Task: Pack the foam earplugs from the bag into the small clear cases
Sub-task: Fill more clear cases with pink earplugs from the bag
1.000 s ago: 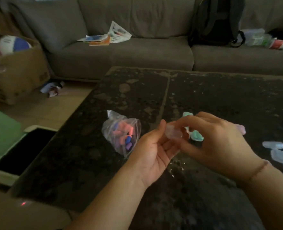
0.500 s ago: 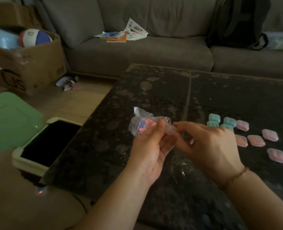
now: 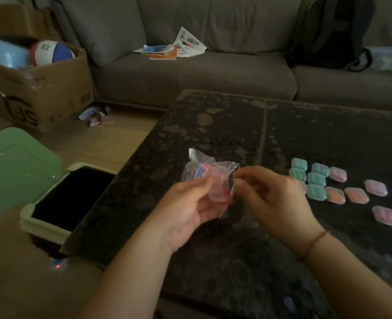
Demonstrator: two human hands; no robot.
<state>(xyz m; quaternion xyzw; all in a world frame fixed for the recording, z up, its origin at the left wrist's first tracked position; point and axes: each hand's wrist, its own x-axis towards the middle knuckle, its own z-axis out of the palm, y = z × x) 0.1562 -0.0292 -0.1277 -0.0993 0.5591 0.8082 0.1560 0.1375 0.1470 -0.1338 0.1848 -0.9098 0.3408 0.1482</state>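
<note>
Left hand (image 3: pixel 185 203) holds bag (image 3: pixel 204 173) up, right hand (image 3: pixel 275 199) pinches its mouth, probably opening it for earplugs; filled cases (image 3: pixel 335 187) right of hands

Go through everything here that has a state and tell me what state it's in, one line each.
Bag: held up off the table, earplugs inside.
Left hand: gripping the bag.
Right hand: pinching the bag's edge.
Filled cases: closed, lying on the table.
Cardboard box: open, ball inside.

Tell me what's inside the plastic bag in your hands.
Inside the plastic bag: blue and pink foam earplugs. Left hand and right hand cover its lower part, so the count is hidden.
</note>
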